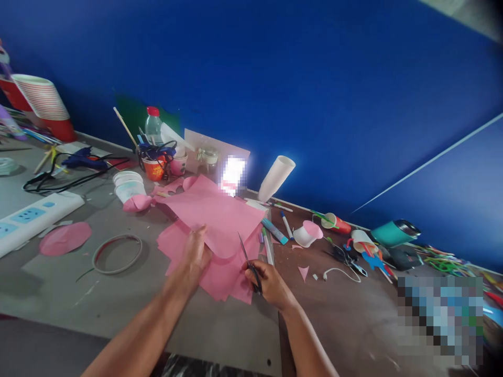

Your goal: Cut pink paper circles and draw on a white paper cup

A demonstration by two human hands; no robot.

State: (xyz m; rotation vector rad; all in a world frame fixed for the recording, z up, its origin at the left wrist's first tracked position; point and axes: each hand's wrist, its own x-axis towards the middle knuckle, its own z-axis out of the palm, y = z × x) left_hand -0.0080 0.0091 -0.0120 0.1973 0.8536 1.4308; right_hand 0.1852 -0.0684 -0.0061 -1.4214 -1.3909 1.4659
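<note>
A sheet of pink paper [218, 209] is gripped at its near left edge by my left hand [196, 251], thumb on top. Its near edge has a curved outline. My right hand [271, 283] has its fingers in the handles of dark scissors [251, 267], whose blades point up and away, just right of the sheet's near edge. Beneath lies a stack of pink paper sheets [231, 285] with uneven edges. Whether the blades touch the held sheet I cannot tell.
Left of the paper lie a tape ring [118, 255], a pink paper oval [66, 239] and a white power strip [39, 214]. White cups [129, 186], a lit screen [233, 175] and stacked paper cups [277, 178] stand behind. Markers [275, 230] and a pink-topped cup [307, 234] lie right.
</note>
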